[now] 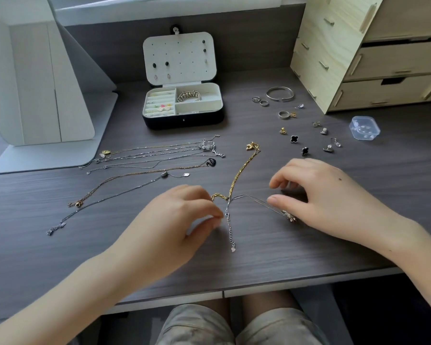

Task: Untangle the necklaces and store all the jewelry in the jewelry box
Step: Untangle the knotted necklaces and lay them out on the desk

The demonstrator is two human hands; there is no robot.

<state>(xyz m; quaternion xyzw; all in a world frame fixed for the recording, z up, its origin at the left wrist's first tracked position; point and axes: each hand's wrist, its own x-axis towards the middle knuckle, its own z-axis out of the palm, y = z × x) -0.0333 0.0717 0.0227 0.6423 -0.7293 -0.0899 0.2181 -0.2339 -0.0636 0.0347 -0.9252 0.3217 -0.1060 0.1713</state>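
Left hand (184,215), fingers curled, pinches the gold chain (241,170) beside the knot (228,199); right hand (334,200), loosely curled, holds the silver chain (249,198) at its thumb. The knot lies between them, nearer the left; the gold chain runs away up-right, the open box (182,122) well beyond

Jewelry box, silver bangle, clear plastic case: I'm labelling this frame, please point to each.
Jewelry box (183,122): head view, dark front wall.
Silver bangle (278,98): head view, near band.
Clear plastic case (364,127): head view, lid.
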